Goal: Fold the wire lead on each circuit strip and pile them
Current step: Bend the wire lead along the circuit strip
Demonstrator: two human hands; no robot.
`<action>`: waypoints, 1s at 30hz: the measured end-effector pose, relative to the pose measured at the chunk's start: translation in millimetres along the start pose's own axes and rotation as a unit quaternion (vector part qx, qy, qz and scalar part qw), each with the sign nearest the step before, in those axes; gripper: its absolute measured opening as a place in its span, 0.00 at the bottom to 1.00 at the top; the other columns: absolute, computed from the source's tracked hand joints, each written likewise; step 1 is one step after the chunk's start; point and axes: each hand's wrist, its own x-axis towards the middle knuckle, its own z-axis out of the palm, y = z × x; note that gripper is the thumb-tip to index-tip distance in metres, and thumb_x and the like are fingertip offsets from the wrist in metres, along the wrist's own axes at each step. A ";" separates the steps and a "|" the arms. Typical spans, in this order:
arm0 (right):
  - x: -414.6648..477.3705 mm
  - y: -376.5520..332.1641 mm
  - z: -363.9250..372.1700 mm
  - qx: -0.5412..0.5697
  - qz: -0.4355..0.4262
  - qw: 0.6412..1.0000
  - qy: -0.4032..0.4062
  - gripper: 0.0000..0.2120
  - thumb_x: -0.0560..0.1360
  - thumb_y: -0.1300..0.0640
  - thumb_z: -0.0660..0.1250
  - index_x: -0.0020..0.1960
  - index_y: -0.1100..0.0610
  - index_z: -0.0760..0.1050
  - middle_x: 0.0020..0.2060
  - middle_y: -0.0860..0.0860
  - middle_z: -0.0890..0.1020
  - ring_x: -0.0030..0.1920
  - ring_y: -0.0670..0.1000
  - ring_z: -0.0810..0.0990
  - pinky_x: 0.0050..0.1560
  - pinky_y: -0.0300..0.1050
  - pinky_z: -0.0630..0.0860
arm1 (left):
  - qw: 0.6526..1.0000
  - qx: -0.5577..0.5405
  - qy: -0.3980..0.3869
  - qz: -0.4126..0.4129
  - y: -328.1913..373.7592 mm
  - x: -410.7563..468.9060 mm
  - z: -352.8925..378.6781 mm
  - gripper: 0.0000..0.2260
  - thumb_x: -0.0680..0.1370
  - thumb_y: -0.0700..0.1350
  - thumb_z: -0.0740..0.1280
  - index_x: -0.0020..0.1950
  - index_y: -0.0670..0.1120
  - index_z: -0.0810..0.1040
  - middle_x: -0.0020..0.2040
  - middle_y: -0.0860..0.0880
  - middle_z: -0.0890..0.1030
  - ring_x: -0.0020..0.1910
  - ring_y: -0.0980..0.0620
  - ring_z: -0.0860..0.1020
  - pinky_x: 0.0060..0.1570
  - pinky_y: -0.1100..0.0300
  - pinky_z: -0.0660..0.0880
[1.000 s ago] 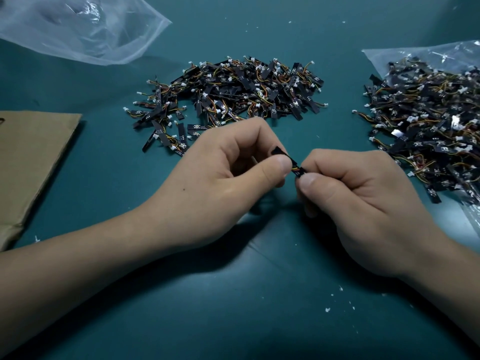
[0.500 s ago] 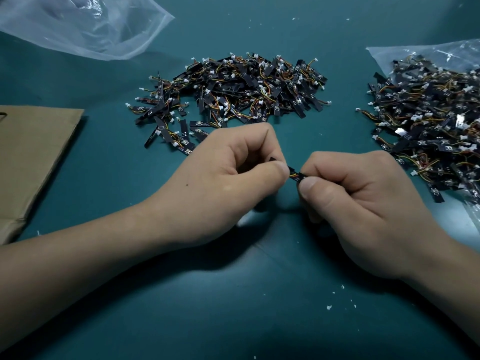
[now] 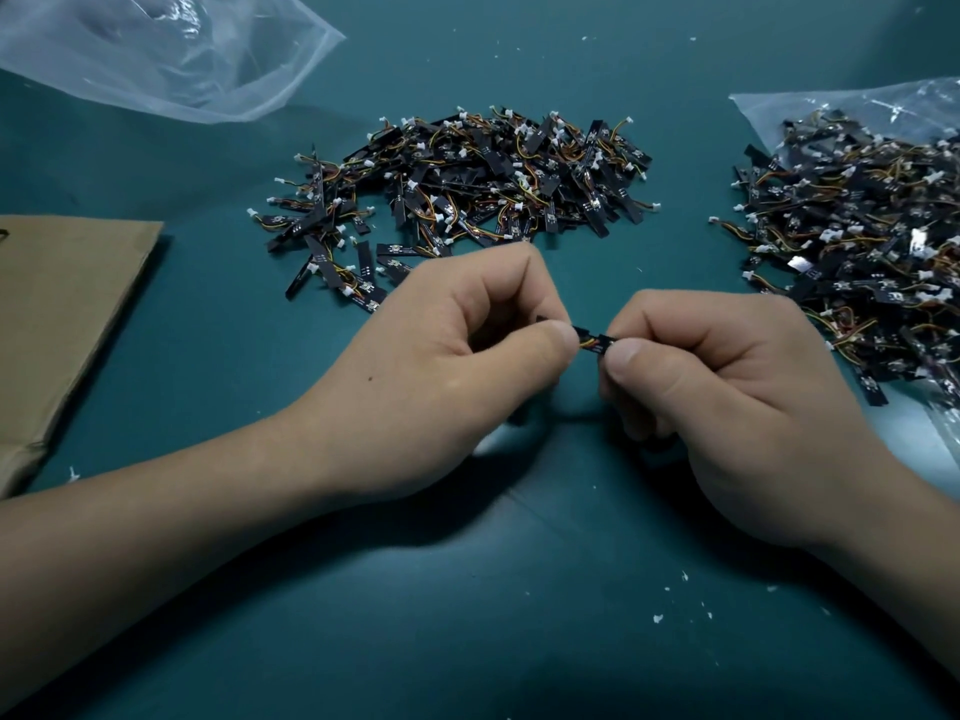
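Head view: circuit strip (image 3: 596, 341) is pinched at each end by left hand (image 3: 441, 366) and right hand (image 3: 727, 392) above mid-surface, long axis running left–right between them. Pile (image 3: 467, 184) toward the far edge is judged the drop point; left hand is nearer.

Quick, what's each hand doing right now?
Left hand: closed, pinching one end of a small black circuit strip with coloured wires.
Right hand: closed, pinching the strip's other end.

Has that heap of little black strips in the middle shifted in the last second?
No. The middle pile sits just as far from the cardboard sheet on its left as before, with the same outline.
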 end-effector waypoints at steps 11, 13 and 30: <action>-0.4 1.3 -2.3 0.008 -0.002 1.000 0.005 0.14 0.77 0.57 0.64 0.32 0.49 0.73 0.24 0.54 0.75 0.25 0.48 0.72 0.28 0.44 0.68 | 1.000 0.014 -0.002 -0.004 0.3 1.7 0.1 0.07 0.77 0.42 0.68 0.40 0.44 0.75 0.31 0.49 0.78 0.32 0.40 0.75 0.32 0.48 0.72; -0.4 0.4 -2.4 0.019 -0.009 1.000 -0.001 0.13 0.77 0.53 0.63 0.34 0.49 0.74 0.25 0.54 0.76 0.25 0.48 0.73 0.28 0.45 0.70 | 1.000 0.000 -0.008 -0.005 1.2 1.1 -1.1 0.06 0.76 0.42 0.68 0.40 0.44 0.75 0.31 0.51 0.78 0.31 0.43 0.74 0.33 0.50 0.72; -2.8 1.3 -2.8 -0.026 -0.057 0.993 -0.097 0.15 0.77 0.50 0.61 0.39 0.57 0.79 0.25 0.55 0.75 0.26 0.57 0.74 0.28 0.53 0.69 | 0.998 0.033 -0.062 -0.001 2.6 -1.9 -2.2 0.05 0.69 0.36 0.65 0.35 0.44 0.72 0.32 0.38 0.76 0.30 0.37 0.72 0.28 0.45 0.68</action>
